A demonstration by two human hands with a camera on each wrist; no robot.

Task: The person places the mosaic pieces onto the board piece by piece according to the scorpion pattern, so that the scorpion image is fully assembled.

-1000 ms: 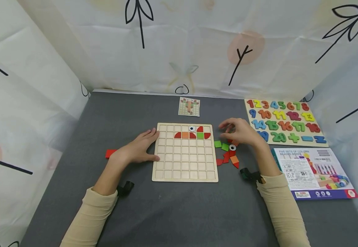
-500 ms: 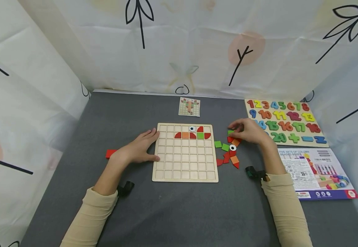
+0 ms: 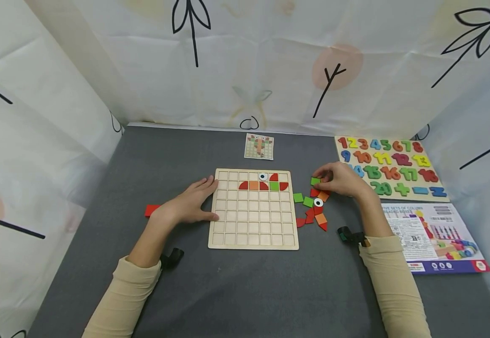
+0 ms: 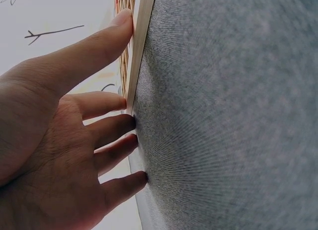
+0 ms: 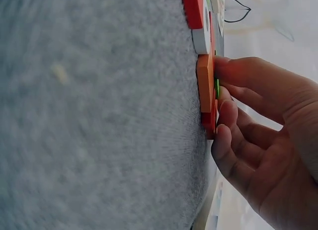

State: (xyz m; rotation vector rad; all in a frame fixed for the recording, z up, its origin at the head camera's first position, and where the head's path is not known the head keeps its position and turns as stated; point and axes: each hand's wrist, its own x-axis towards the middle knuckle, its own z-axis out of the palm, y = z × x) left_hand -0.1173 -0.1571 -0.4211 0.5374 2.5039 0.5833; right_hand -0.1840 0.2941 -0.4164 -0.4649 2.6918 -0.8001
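Observation:
My left hand lies with spread, nearly straight fingers against the left edge of the wooden grid board; its thumb touches the rim in the left wrist view. In the upper rows sit red quarter-round tiles, an orange tile, a green square and an eye tile. Right of the board, my right hand pinches a green square tile between thumb and fingers. In the right wrist view that tile is mostly hidden behind an orange tile.
Loose red, orange and green tiles with another eye tile lie beside the board. A red piece is by my left wrist. A pattern card lies behind the board. At right are a number puzzle and a printed box.
My right hand has shifted rightward, uncovering the green tile and red tiles beneath it, and its fingers have come to the green tile. The left hand has stayed put.

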